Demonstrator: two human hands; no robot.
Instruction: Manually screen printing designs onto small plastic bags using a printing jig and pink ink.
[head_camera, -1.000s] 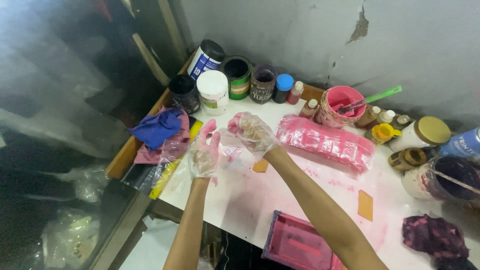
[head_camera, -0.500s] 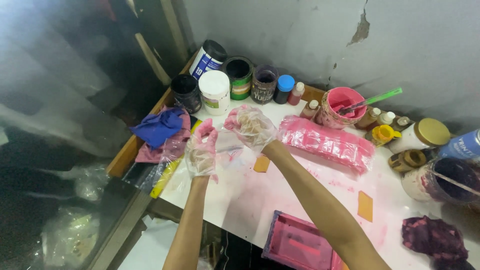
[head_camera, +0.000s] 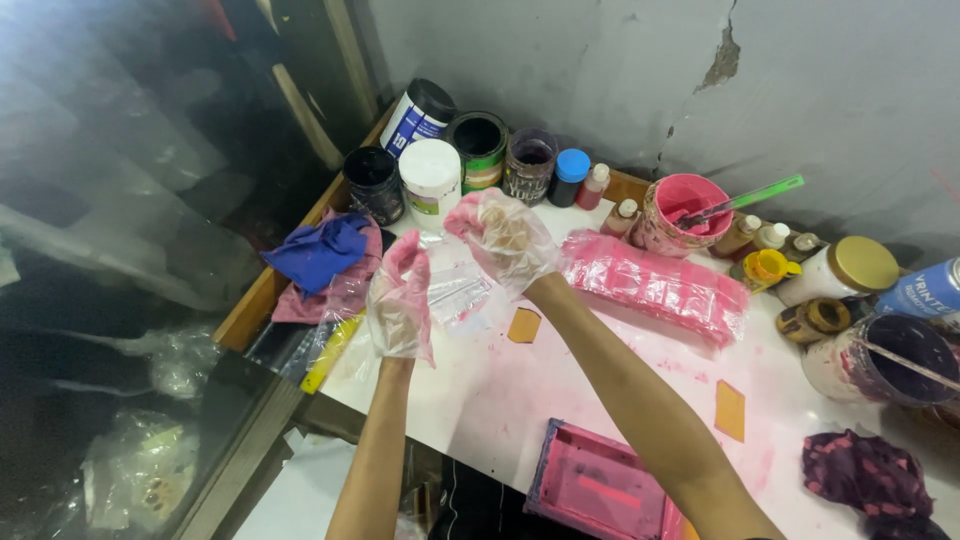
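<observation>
Both hands wear thin clear plastic gloves smeared with pink. My left hand (head_camera: 400, 303) is held upright over the near left part of the white table (head_camera: 520, 390), fingers apart, holding nothing. My right hand (head_camera: 503, 236) hovers a little farther back, palm up and fingers loosely spread, also holding nothing. A crumpled clear plastic sheet (head_camera: 457, 287) lies on the table between the two hands. A small orange card (head_camera: 523, 325) lies just right of it.
Paint cans and jars (head_camera: 480, 150) line the back by the wall, with a white tub (head_camera: 431, 178) and a pink pot with a green stick (head_camera: 686, 212). A pink-stained plastic pack (head_camera: 655, 287), a blue rag (head_camera: 320, 252) and a pink frame (head_camera: 600, 490) also sit here.
My right hand has drifted slightly farther back and turned more palm up. The left hand has stayed almost where it was.
</observation>
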